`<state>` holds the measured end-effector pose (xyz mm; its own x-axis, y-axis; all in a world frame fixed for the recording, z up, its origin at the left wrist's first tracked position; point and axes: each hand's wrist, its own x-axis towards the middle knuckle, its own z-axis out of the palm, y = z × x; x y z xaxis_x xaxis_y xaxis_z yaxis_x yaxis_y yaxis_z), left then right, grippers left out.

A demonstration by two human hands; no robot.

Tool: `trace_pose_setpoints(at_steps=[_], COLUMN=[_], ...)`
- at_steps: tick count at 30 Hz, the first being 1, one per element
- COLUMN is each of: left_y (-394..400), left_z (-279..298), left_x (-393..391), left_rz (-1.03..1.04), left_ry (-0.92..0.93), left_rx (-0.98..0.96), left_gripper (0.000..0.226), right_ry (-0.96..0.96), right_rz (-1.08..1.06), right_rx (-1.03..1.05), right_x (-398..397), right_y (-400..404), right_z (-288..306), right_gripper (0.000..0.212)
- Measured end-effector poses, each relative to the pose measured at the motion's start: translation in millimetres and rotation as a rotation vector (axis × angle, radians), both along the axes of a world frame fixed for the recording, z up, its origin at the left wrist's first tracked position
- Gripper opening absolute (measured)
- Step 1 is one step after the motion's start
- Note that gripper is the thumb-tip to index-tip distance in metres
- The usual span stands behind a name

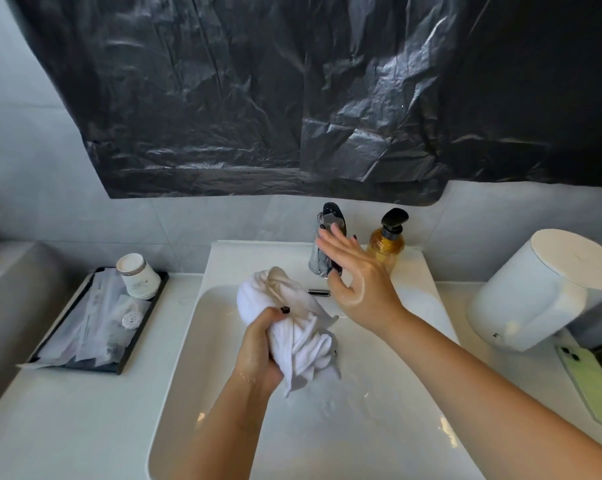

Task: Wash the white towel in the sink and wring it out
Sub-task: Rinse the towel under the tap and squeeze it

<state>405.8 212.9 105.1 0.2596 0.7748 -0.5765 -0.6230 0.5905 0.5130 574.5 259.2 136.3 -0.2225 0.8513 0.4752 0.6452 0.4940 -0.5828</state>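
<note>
Left hand (pixel 258 344) grips the bunched white towel (pixel 292 320) over the sink (pixel 379 427). Right hand (pixel 355 271), fingers spread and holding nothing, is at the faucet (pixel 330 237). Likely a water-control step; next needs both hands twisting the towel.

Print on the paper cups (pixel 138 276) and tray packets (pixel 95 327) is too small to read.

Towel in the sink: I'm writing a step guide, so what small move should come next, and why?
Probably press the right hand onto the tap lever to work the water. That hand is open at the lever, while the left hand grips the bunched towel over the sink; no water stream is visible.
</note>
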Motion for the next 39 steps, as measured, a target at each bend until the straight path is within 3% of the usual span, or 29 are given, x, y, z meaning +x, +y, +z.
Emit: trace_pose_setpoints(at_steps=[3, 6, 8, 12, 14, 17, 20, 24, 26, 29, 33, 35, 39], left_y=[-12, -19, -26, -41, -46, -50, -55, -56, -56, -56, -54, -53, -49], left_z=[6, 6, 9, 19, 23, 34, 50, 68, 72, 80, 90, 93, 107], left_x=[-8, -14, -15, -11, -11, -8, -8, -33, -47, -62, -73, -77, -88], left_rz=[-0.041, -0.074, -0.113, -0.151, -0.122, -0.074, -0.09, -0.156, -0.193, -0.252, -0.351, -0.439, -0.61], left_ry=[0.027, 0.13, 0.184, 0.235, 0.291, 0.443, 0.57, 0.706, 0.72, 0.806, 0.855, 0.736, 0.318], left_rx=[0.047, 0.104, 0.135, 0.242, 0.283, 0.42, 0.54, 0.657, 0.666, 0.744, 0.861, 0.905, 0.895], left_gripper=[0.037, 0.049, 0.046, 0.04, 0.035, 0.042, 0.041, 0.039, 0.043, 0.053, 0.066, 0.073, 0.073], right_ry=[0.052, 0.165, 0.278, 0.393, 0.491, 0.621, 0.404, -0.093, -0.225, -0.394, -0.689, -0.834, -1.129], right_rz=[0.051, 0.212, 0.262, 0.273, 0.252, 0.179, 0.018, -0.231, -0.279, -0.353, -0.307, -0.24, -0.097], right_rx=[-0.043, -0.422, -0.579, -0.676, -0.729, -0.893, -1.015, -0.76, -0.578, -0.296, 0.163, 0.44, 0.805], right_x=[-3, -4, 0, 0, -4, -6, -3, 7, 13, 16, 6, -3, -22], right_y=[-37, -66, -70, -71, -80, -92, -95, -96, -97, -96, -92, -91, -91], right_z=[-10, -21, -27, -30, -23, -10, 2, 37, 62, 99, 153, 174, 206], right_gripper=[0.057, 0.088, 0.102, 0.114, 0.106, 0.062, 0.039, 0.023, 0.024, 0.01, 0.03, 0.036, 0.033])
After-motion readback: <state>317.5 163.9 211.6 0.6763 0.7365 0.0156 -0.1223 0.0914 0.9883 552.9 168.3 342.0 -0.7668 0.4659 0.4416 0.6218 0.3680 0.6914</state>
